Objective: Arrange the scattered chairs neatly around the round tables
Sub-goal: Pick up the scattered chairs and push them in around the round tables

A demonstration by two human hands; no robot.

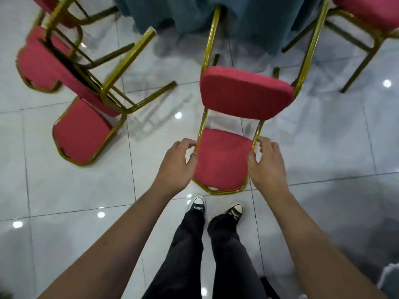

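Note:
A red-cushioned chair with a gold metal frame is tipped back toward me. Its seat faces up at me and its legs point away at the round table, which is draped in a blue-grey cloth. My left hand grips the left rail of the backrest, fingers curled round it. On the opposite rail, my right hand holds on with fingers and thumb. The top edge of the backrest sits low, just ahead of my shoes.
Two more red chairs, one nearer and one farther, lie overturned on the glossy tiled floor at the left, their legs tangled. Another red chair stands at the table's right. Open tiles lie to my left and right.

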